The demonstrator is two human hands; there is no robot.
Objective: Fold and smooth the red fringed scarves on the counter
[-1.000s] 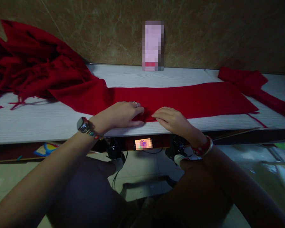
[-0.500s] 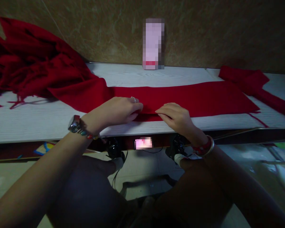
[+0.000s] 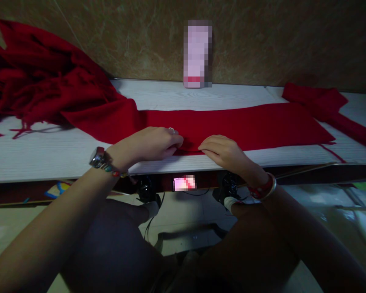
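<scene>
A strip of red cloth [image 3: 250, 126] lies flat along a white tabletop [image 3: 57, 160], its near edge bunched into a narrow fold between a person's two bare hands. Taking that fold as the center of the clock, the left hand [image 3: 157, 142] rests at 9, fingers curled on the cloth in a narrow grip; its fingertips are tucked from sight, so whether they pinch the fabric cannot be told. At 3, the right hand [image 3: 224, 149] pinches the near edge, thumb and fingers together. A ring [image 3: 171, 130], a watch [image 3: 96, 157] and a beaded bracelet [image 3: 112, 171] adorn the left; a metal bangle [image 3: 273, 187] circles the right wrist.

Between 9 and 10, a fringed red heap [image 3: 55, 81] spills over the table. Toward 2:30, a smaller red piece [image 3: 319, 99] lies by the strip's far end. A blurred pink object [image 3: 197, 53] stands at 12, before a brown marbled surface [image 3: 125, 40]. Below the table edge at 6 glows a blurred bright rectangle [image 3: 184, 183], between black shoes at 4 and 8.
</scene>
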